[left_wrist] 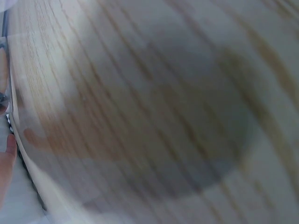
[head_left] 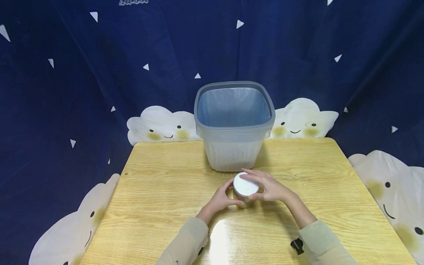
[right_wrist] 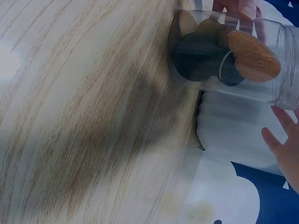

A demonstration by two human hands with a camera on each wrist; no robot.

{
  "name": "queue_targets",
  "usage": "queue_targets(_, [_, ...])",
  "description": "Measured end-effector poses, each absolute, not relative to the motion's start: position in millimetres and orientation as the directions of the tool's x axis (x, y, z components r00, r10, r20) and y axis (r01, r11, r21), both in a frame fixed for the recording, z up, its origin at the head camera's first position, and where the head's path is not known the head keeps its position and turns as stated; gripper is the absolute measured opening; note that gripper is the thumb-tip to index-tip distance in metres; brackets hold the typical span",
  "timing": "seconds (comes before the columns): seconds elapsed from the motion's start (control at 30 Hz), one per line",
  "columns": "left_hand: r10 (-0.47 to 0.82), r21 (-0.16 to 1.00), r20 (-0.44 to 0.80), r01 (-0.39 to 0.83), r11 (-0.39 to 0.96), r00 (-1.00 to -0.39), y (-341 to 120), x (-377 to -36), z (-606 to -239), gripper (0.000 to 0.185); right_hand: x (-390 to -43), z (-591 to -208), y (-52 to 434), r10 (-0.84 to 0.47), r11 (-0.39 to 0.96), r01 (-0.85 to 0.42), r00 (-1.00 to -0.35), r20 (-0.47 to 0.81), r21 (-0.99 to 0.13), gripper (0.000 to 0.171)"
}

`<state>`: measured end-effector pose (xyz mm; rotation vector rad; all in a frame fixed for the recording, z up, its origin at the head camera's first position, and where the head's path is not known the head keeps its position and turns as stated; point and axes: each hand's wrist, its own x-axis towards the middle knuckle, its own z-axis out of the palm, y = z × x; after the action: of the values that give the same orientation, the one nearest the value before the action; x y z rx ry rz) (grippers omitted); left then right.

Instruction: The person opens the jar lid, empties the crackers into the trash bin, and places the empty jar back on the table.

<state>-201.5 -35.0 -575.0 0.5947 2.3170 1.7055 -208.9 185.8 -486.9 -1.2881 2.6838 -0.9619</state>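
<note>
A clear jar (right_wrist: 205, 87) with a white lid (head_left: 246, 185) stands upright on the table, just in front of the bin. Through its wall show a speckled orange-brown oval piece (right_wrist: 254, 57) and dark rounded pieces (right_wrist: 194, 58); what they are I cannot tell. My left hand (head_left: 220, 200) holds the jar's side between thumb and fingers. From the right, my right hand (head_left: 269, 187) grips the lid, its fingers over the top and its thumb at the rim. The left wrist view has mostly table and shadow, with fingertips (left_wrist: 5, 163) at its left edge.
A translucent bin (head_left: 235, 149) with a grey rim stands at the back of the wooden table (head_left: 159, 176). Behind hangs a dark blue curtain (head_left: 172, 48) with clouds and white triangles. A small black device (head_left: 297, 246) is beside the right sleeve.
</note>
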Motion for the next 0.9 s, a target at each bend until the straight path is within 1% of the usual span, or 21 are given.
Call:
queue_targets(0.13, [0.435,0.945,0.076,0.204,0.254,-0.897,-35.1,-201.7,-575.4,0.087,-206.5,-486.7,184.9,-0.698,0.482,-0.686,-0.677,0.235,-0.545,0.071])
queue_targets(0.3, [0.441,0.948,0.078,0.204,0.245,-0.894,-35.2,-201.7,-576.3,0.087,-200.8,-485.4,181.3,-0.65,0.515,-0.649,-0.722,0.237,-0.561,0.073])
queue_targets(0.5, [0.442,0.949,0.067,0.194,0.25,-0.895,-34.8,-201.9,-576.5,0.087,-192.4,-484.7,174.6,-0.564,0.595,-0.608,-0.782,0.265,-0.525,0.069])
queue_targets(0.6, [0.447,0.953,0.064,0.187,0.238,-0.892,-35.2,-199.1,-570.4,0.085,-188.7,-485.5,172.0,-0.515,0.641,-0.583,-0.809,0.284,-0.499,0.069])
queue_targets(0.8, [0.459,0.96,0.058,0.176,0.219,-0.887,-37.3,-190.7,-547.1,0.081,-184.1,-488.6,169.1,-0.458,0.689,-0.562,-0.827,0.326,-0.457,0.072])
queue_targets(0.9, [0.453,0.958,0.069,0.186,0.218,-0.889,-36.6,-191.9,-550.8,0.083,-182.5,-490.9,168.7,-0.441,0.7,-0.557,-0.83,0.342,-0.447,0.073])
